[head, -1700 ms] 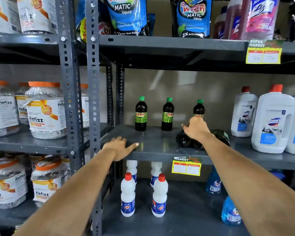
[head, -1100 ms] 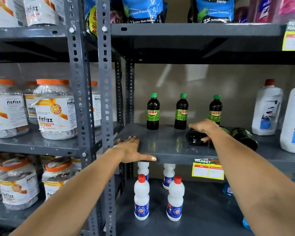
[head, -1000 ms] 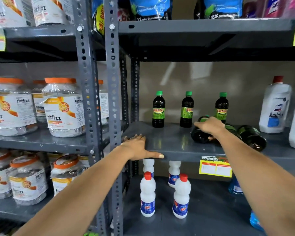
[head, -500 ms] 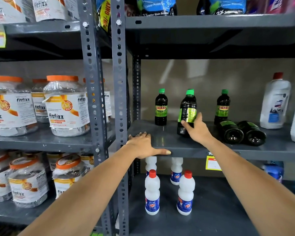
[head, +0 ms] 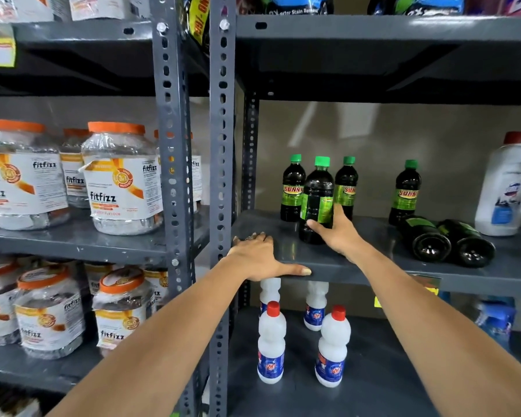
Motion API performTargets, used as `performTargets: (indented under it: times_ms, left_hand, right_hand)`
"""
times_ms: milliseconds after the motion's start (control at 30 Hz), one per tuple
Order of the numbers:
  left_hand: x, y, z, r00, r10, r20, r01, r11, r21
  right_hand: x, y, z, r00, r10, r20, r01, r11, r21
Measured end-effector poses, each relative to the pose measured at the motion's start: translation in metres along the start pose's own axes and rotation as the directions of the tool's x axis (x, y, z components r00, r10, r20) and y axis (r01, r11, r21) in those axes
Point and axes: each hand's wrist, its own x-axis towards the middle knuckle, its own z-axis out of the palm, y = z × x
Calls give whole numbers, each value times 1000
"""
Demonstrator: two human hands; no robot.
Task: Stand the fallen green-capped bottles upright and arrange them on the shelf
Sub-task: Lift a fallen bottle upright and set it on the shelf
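Observation:
Three dark green-capped bottles stand at the back of the grey shelf [head: 373, 266]: one at the left [head: 291, 188], one in the middle [head: 347, 185], one to the right [head: 406, 192]. A fourth bottle [head: 317, 197] stands upright in front of them, and my right hand [head: 339, 233] grips its lower body. Two more bottles lie on their sides to the right, bases toward me: one [head: 426, 240] and its neighbour [head: 466, 245]. My left hand [head: 262, 257] rests flat on the shelf's front left edge.
Perforated grey uprights [head: 221, 176] stand just left of the shelf. Large white jugs [head: 506, 188] sit at the right end. Small white red-capped bottles [head: 271, 341] stand on the shelf below. Orange-lidded jars [head: 121, 182] fill the left bay.
My right hand picked up one fallen bottle, stood it upright and moved it left, in front of the back row. Two bottles still lie on their sides. My left hand stayed on the edge.

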Motion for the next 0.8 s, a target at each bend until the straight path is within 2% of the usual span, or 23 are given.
performTargets:
  times_ms: [167,333,467,600,667,800]
  left_hand:
    - [-5,2,-1,1000,1,-25,-1,1000,-24]
    - [-5,2,-2,1000,3,-21,-4,1000,-5]
    - [-5,1,0,999,-10,-46,10,1000,-3]
    - [-4,2,1,998,-18,-62,18,1000,-13]
    - [-3,2,1,998,-11,-61,10,1000,-14]
    - [-2,0,0,998,-1,-57,1,1000,6]
  right_hand:
    - [1,-3,-5,994,83,74,-98,969,229]
    - [-2,0,-6,998,50,28,-54,976,212]
    - [1,-4,-5,993,74,96,-98,956,276]
    - [-2,-3,-3,995,61,74,-74,978,194]
    - [0,-4,-4,990,74,118,-94,981,172]
    - [7,-8,-5,967,116,227,-175,948,264]
